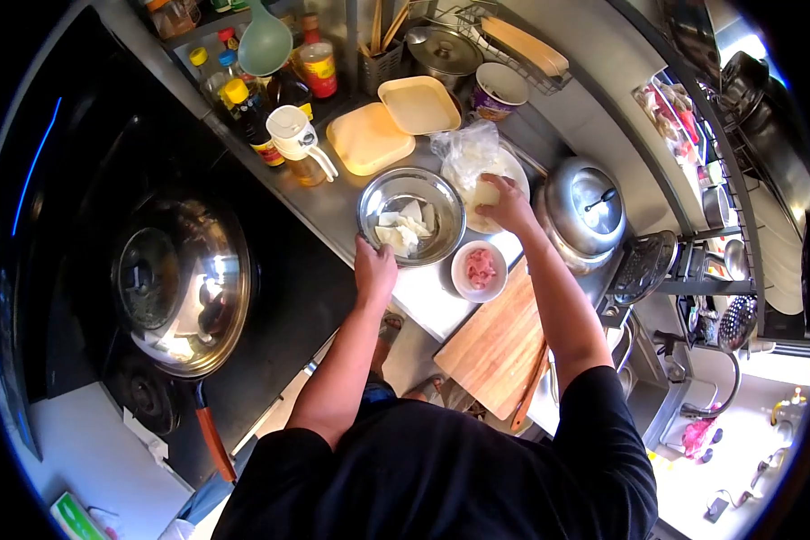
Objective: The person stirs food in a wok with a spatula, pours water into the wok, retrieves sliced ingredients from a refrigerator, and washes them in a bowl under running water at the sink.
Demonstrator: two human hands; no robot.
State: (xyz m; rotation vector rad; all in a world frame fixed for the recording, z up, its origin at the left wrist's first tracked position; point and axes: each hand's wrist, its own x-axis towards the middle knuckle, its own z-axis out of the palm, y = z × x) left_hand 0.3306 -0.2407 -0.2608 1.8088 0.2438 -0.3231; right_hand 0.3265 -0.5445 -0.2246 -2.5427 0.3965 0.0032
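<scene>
My left hand (375, 267) grips the near left rim of a steel bowl (367, 202), in which white pieces (405, 227) lie. To the right, my right hand (506, 205) reaches over a white plate (518, 174) that bears a crumpled clear plastic bag (466, 148); its fingers are bent around the near side of what lies there, and their tips are partly hidden. Between my forearms stands a small white bowl (459, 281) with pink meat (481, 268).
A wooden cutting board (490, 346) with a knife (531, 391) lies nearer my body. A lidded pan (184, 288) sits on the stove at left. Behind the bowls are two yellowish trays (371, 139), a white jug (290, 130) and bottles (250, 112); a steel pot (585, 211) stands right.
</scene>
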